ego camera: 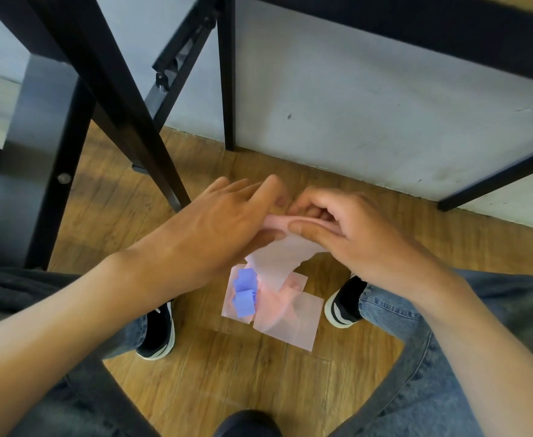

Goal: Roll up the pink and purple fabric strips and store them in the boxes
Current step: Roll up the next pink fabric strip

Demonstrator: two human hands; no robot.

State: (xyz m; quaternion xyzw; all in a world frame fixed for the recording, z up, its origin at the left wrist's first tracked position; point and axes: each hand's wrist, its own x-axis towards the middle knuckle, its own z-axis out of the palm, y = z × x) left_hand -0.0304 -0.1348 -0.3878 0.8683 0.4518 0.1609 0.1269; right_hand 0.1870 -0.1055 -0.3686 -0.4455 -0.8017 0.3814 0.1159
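Hands, left (214, 222) and right (350, 228), pinch pink strip (277, 257).

A wood-plank floor (233, 380) in warm brown meets a pale grey wall (369, 99), scuffed and marked near its base. Black metal table legs (123, 99) slant across the left, with 1 upright leg (227, 74) standing against the wall and a dark crossbar (498, 181) at the right.

pink strip's rolled end (276, 220) partly hidden by fingers, maybe creased
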